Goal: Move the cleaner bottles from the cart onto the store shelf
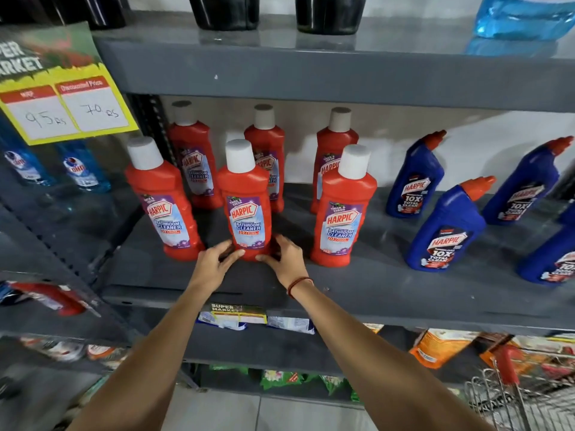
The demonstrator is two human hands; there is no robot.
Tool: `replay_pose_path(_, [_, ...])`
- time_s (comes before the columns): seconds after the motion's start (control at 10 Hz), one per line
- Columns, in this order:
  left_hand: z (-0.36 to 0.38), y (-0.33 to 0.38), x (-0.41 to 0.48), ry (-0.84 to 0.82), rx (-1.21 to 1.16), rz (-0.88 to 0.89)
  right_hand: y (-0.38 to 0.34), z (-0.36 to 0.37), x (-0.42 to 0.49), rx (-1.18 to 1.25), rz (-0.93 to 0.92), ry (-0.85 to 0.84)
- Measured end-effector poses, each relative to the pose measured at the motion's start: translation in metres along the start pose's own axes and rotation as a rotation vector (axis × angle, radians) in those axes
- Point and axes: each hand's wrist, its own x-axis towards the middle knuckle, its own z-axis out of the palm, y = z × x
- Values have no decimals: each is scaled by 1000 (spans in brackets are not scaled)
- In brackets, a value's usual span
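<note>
Several red cleaner bottles with white caps stand upright on the grey store shelf (357, 290). The middle front red bottle (245, 206) stands on the shelf with both my hands at its base. My left hand (214, 262) touches its lower left side with the fingers curled around it. My right hand (286, 259) presses against its lower right side. Other red bottles stand to its left (161, 197), to its right (342, 206) and behind it. Several blue cleaner bottles (445, 225) with orange spouts stand further right on the same shelf. A corner of the wire cart (510, 396) shows at the bottom right.
A yellow price sign (62, 110) hangs at the upper left. The shelf above carries dark bottles (224, 10) and a blue liquid pouch (522, 17). Lower shelves hold orange packets (441, 346) and green packets (280, 379). A side rack on the left holds blue spray bottles (84, 172).
</note>
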Motion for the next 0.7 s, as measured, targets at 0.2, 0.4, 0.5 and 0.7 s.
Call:
replay_pose_path(0.2, [2, -2, -2, 10, 28, 21, 8, 8, -2, 49, -2, 51])
replay_pose_path(0.4, [-1, 2, -3, -30, 29, -13, 3, 5, -2, 78, 52, 4])
replay_pose_path(0.5, [-4, 8, -6, -67, 38, -31, -1, 1, -5, 73, 81, -47])
replay_pose_path(0.7, [1, 20, -19, -9, -36, -133, 3, -20, -24, 165, 51, 41])
